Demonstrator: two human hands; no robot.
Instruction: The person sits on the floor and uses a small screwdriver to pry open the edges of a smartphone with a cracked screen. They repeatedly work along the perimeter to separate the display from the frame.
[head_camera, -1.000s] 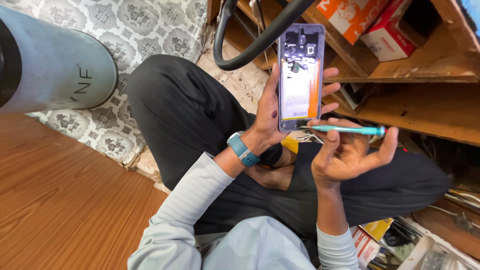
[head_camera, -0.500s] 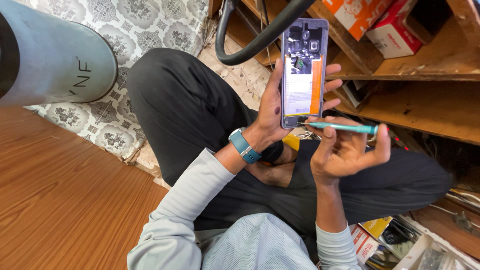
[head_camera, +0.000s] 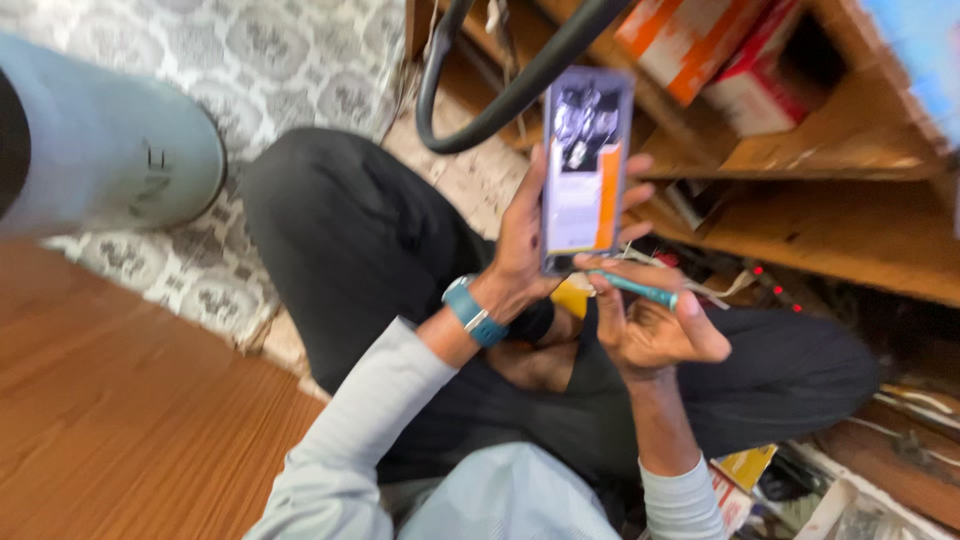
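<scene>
Left hand: you grip an opened phone upright, its insides facing you.
Right hand: you pinch a teal screwdriver, tip at the phone's lower edge (blurred).
Behind: wooden shelf with boxes.

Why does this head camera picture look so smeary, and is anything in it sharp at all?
Head view: motion blur smears the whole frame. The opened phone in the left hand shows only soft patches, no fine detail. The teal tool in the right hand is streaky. The grey cylinder looks smudged. Light is even, with no strong glare.
</scene>
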